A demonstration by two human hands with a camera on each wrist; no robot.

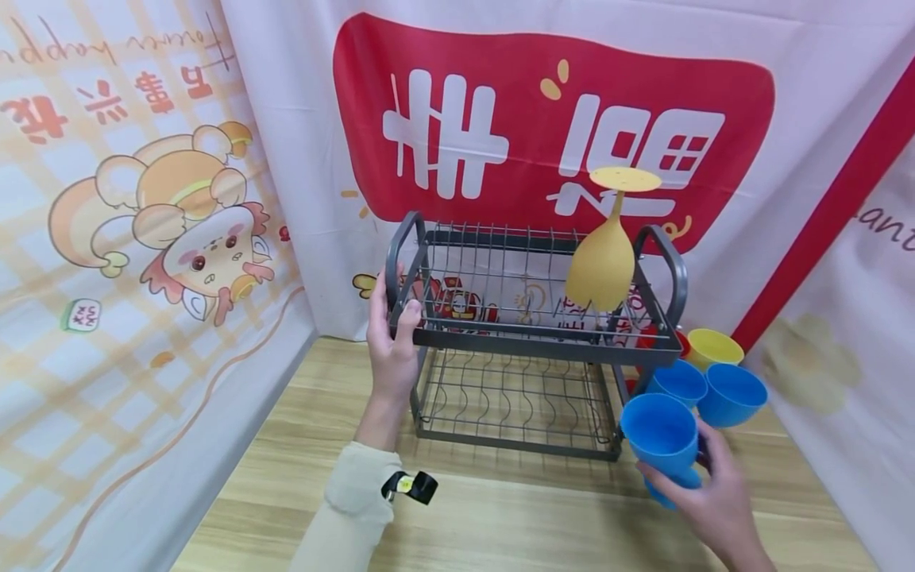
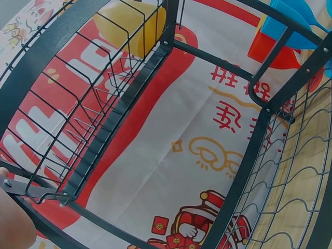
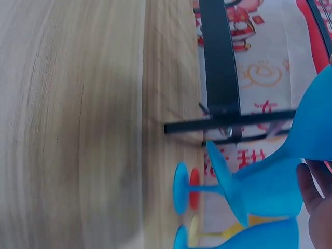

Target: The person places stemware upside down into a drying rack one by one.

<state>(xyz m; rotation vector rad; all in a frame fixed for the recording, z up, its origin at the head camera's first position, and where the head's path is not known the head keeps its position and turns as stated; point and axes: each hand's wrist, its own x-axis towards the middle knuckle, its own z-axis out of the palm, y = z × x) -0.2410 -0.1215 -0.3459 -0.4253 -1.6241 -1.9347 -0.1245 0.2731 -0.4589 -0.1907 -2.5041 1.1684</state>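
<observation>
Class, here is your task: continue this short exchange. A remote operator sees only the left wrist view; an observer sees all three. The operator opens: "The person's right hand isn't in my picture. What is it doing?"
Observer: In the head view, the right hand is holding a blue goblet.

Operator: Is the foot of that goblet resting on the table, or is it raised? I can't tell from here.

Observer: Raised. The right wrist view shows its foot clear of the wooden tabletop.
</observation>
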